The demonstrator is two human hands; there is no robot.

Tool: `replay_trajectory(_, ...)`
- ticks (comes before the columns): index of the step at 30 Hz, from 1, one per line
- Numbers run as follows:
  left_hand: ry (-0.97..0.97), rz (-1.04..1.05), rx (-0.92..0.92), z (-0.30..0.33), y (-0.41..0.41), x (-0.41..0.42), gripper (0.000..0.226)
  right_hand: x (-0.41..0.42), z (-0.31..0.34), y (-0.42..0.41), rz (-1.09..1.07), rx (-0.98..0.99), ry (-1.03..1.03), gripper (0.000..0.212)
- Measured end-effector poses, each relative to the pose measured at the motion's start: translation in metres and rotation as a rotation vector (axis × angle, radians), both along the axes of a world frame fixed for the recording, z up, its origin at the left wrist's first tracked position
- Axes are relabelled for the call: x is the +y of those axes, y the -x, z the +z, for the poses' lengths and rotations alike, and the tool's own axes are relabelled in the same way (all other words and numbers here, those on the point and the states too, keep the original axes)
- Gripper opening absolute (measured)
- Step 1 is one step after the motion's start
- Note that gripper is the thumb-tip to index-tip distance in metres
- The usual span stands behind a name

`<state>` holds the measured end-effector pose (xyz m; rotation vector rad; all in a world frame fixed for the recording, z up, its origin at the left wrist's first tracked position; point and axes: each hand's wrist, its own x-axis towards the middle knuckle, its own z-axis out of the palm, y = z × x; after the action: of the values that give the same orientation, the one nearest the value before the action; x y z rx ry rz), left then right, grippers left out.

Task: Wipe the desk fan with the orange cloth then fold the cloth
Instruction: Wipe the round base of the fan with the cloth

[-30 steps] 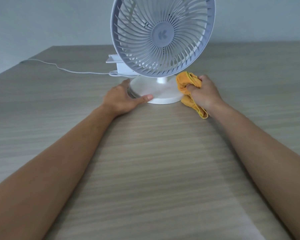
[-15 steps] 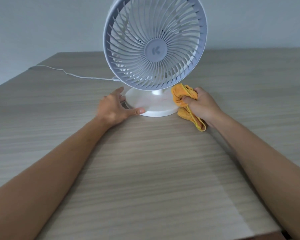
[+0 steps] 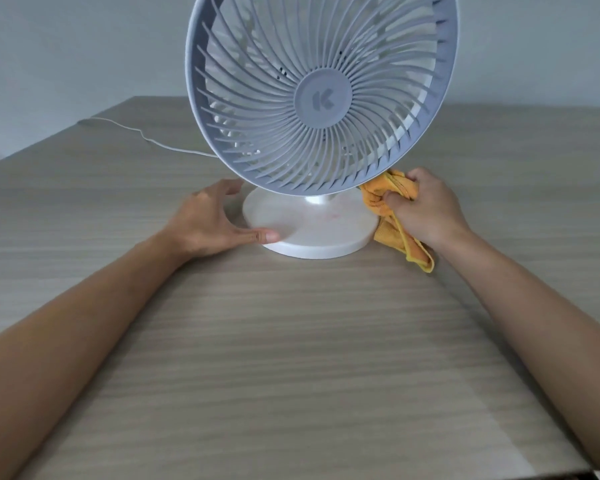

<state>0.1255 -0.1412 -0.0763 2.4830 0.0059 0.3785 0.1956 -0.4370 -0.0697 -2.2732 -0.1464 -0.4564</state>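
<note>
The white desk fan (image 3: 321,98) stands upright on its round base (image 3: 312,233) at the middle of the wooden table. My left hand (image 3: 210,220) rests against the base's left rim, fingers spread, thumb lying along the front edge. On the right, my right hand (image 3: 425,209) is closed around the bunched orange cloth (image 3: 381,199). The cloth presses against the right side of the base, just under the grille's lower rim. A loose end of it hangs down to the table below my wrist.
The fan's thin white cable (image 3: 146,136) trails from behind the fan across the table to the far left edge. The wood-grain table top (image 3: 291,358) stretches toward me between my forearms. A plain grey wall lies behind.
The view has moved closer and the fan fills more of the frame. My right hand with the cloth stays at the base's right side; my left hand still steadies the left rim.
</note>
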Motion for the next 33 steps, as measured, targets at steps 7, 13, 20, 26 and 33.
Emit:
replay_trajectory(7,-0.064,-0.136,0.112,-0.006,-0.012,0.0,0.111,0.028,0.005,-0.023,0.029,-0.125,0.114,0.029)
replay_trajectory(13,-0.086,-0.182,0.123,-0.004,-0.01,-0.003,0.113,0.03,0.0,-0.007,0.341,-0.02,0.318,0.017)
replay_trajectory(20,-0.103,-0.142,0.153,-0.004,-0.011,0.0,0.122,0.027,0.003,0.023,0.465,-0.195,0.491,0.023)
replay_trajectory(26,-0.062,-0.145,0.185,-0.004,-0.013,0.001,0.122,0.024,-0.002,0.04,0.488,-0.234,0.405,0.02)
replay_trajectory(33,-0.037,-0.17,0.182,-0.004,-0.013,0.002,0.118,0.034,-0.002,-0.006,0.221,-0.163,0.408,0.03)
